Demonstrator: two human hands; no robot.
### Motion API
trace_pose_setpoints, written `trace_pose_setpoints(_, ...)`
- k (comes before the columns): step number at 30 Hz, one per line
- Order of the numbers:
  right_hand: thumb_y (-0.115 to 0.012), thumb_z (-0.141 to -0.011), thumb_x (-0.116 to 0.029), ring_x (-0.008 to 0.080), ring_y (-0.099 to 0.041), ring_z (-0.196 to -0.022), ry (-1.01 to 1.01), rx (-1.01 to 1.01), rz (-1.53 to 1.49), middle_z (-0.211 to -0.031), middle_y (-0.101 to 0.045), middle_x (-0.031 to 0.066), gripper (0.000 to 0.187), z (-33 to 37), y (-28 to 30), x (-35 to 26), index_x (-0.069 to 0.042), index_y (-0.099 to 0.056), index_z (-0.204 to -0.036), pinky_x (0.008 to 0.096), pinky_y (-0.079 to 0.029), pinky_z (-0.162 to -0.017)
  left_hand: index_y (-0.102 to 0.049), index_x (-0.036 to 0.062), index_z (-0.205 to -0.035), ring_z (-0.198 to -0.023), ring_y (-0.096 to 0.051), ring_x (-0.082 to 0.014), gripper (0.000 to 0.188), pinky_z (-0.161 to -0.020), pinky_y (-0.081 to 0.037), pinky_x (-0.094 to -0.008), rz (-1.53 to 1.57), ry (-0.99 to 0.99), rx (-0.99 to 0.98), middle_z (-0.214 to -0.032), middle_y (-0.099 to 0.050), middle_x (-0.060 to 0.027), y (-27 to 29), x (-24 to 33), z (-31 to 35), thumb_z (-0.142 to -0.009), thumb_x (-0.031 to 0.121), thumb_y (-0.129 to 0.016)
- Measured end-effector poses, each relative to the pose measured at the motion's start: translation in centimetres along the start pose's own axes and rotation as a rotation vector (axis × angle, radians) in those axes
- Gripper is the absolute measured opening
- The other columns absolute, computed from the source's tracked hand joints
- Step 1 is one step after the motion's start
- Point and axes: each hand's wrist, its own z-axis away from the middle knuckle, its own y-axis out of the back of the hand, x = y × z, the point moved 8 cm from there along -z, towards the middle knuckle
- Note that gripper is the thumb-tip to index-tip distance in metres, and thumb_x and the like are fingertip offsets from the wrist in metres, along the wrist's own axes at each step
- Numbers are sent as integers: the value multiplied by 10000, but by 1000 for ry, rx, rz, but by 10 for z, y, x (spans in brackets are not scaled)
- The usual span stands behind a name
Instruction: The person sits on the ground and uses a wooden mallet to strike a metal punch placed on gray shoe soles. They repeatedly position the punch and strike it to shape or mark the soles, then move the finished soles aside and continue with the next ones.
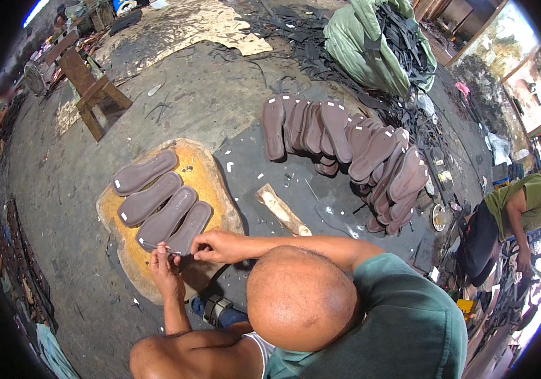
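Several brown shoe soles lie side by side on a thick block with a worn yellow top. Most carry a small white tag at one end. At the near ends of the two nearest soles, my left hand has its fingertips pinched together. Something thin and dark shows at those fingertips, too small to name. Just to the right, my right hand is closed beside the near end of the rightmost sole. What its fingers hold, if anything, is hidden.
Stacked brown soles curve across the floor at right. A wooden stick lies between them and the block. Behind stand a green sack of dark scraps and a wooden stand. Another person bends at far right.
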Motion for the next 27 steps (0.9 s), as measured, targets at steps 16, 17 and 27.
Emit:
trace_pose_setpoints(16, -636, -974, -281, 412, -675, -901, -27, 59, 84, -941, -700, 214, 256, 12, -6, -18, -29, -659, -1018, 458, -522, -775, -643, 36, -1109, -822, -646, -117, 328, -719, -557, -261, -142, 97, -168, -997, -651, -48, -14, -18, 12, -978, 334, -679)
trace_pose_setpoints(17, -634, -976, -285, 405, -672, -911, -72, 15, 101, -953, -697, 210, 253, 14, -6, -15, -37, -668, -1017, 460, -516, -781, -651, 48, -1115, -811, -642, -111, 310, -723, -557, -257, -138, 101, -180, -994, -658, -37, -18, -11, 16, -987, 330, -667)
trace_pose_setpoints(27, -726, -904, -262, 423, -567, -1151, -191, 666, 739, -1239, -588, 272, 639, 99, 163, 62, 13, -476, -1424, 486, -445, -997, -687, 32, -1080, -797, -632, -89, 263, -701, -547, -237, -149, -3, 111, -963, -681, -30, 54, -20, 10, -994, 279, -662)
